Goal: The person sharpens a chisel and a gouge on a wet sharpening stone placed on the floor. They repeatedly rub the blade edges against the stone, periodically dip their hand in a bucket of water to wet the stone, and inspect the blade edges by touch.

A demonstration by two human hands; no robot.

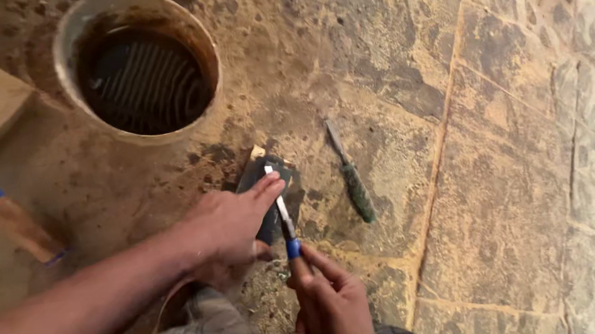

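Fingers of the right hand (pixel 330 302) are gripping a blue-collared chisel (pixel 284 211) by its handle, while the left hand's (pixel 232 226) flat fingers are pressing its blade onto a dark sharpening stone (pixel 263 187). Just right of them a green-handled chisel (pixel 351 175) is lying on dusty stone floor (pixel 514 160); beyond, a bucket (pixel 140 69) is standing.

Warm, dim, even light with soft shadows, no glare; the whole picture is slightly soft, blurriest at left edge.

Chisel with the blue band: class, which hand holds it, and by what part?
The right hand grips the chisel by its handle; left hand fingers press its blade.
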